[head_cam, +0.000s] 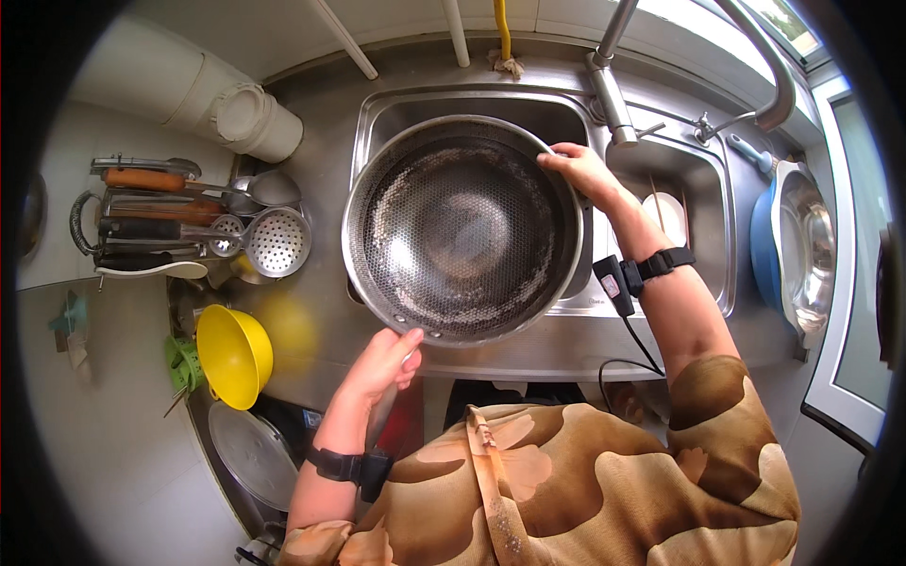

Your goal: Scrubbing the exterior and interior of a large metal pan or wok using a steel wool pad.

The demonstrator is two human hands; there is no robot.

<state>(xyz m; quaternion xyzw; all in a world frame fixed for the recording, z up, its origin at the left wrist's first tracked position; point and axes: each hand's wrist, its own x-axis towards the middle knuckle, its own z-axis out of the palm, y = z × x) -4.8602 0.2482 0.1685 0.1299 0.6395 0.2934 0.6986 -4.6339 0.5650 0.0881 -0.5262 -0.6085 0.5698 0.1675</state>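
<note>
A large metal wok (467, 233) with a honeycomb-textured inside is held over the left sink basin (403, 106). My left hand (386, 364) grips its long handle close to the rim, by the rivets. At the upper right of the rim, my right hand (580, 173) has hold of the wok's edge, thumb on top; its other fingers are partly hidden. Pale, worn-looking patches ring the wok's inner wall. Most of the basin is covered by the wok.
Right of the wok, the small basin (708, 283) holds a white dish (665, 212) and chopsticks (657, 201). A faucet (612, 106) rises behind. Basins (764, 240) lean at right. Hanging utensils (278, 240), a yellow bowl (237, 357) and a pot lid (251, 453) are at left.
</note>
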